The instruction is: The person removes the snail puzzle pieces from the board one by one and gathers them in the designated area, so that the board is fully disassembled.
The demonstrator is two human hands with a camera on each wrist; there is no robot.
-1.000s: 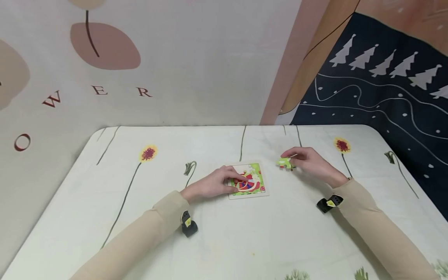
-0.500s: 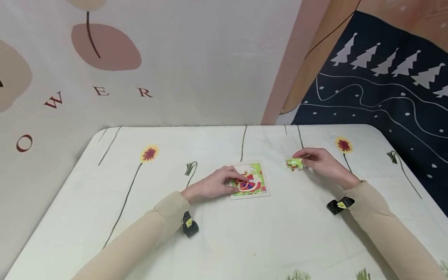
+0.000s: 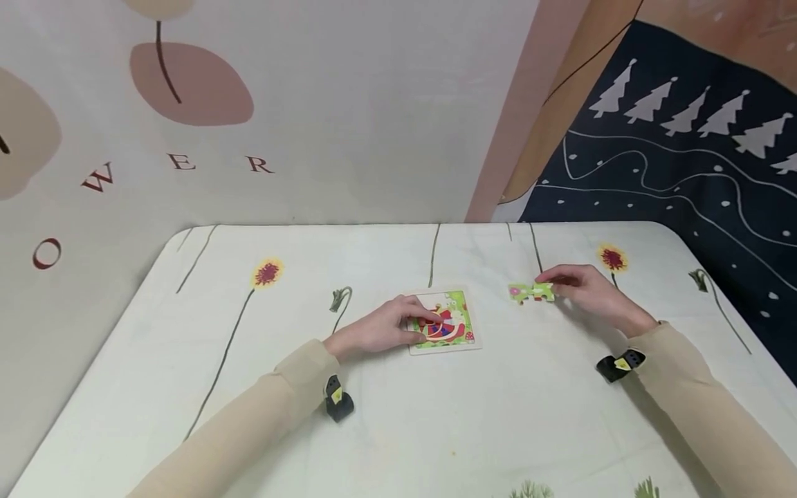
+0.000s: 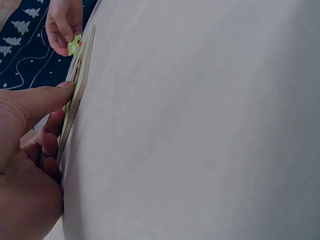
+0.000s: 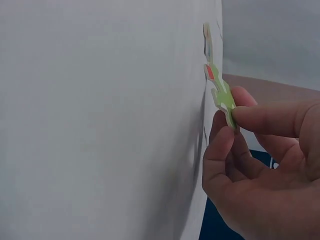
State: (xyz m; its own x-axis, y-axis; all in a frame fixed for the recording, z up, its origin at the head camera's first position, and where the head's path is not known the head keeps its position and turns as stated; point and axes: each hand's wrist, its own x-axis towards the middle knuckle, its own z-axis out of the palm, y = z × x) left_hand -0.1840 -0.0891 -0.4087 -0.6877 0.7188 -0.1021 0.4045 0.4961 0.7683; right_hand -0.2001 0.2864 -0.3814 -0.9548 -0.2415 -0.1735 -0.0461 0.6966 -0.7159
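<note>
A square jigsaw puzzle board [image 3: 457, 318] with a red, blue and green picture lies flat on the table, its left part covered by my left hand [image 3: 395, 324]. The index finger reaches across the picture. In the left wrist view my thumb [image 4: 52, 100] touches the board near its edge. Further right, my right hand [image 3: 579, 290] pinches a green puzzle piece [image 3: 544, 292] between thumb and fingers, just over the tabletop. Beside that piece's left end is another puzzle piece [image 3: 518, 293], green with a pink spot. Whether the two pieces touch, I cannot tell.
The table wears a white cloth [image 3: 398, 429] printed with flowers and stems. Behind it hangs a pale curtain [image 3: 361, 124] with letters; a dark cloth [image 3: 672, 166] with white trees hangs at the right. Each wrist carries a small black camera [image 3: 339, 401].
My right hand has moved to the right with the green puzzle piece, away from the board. The piece with the pink spot has come into sight. My left hand has stayed on the board.
</note>
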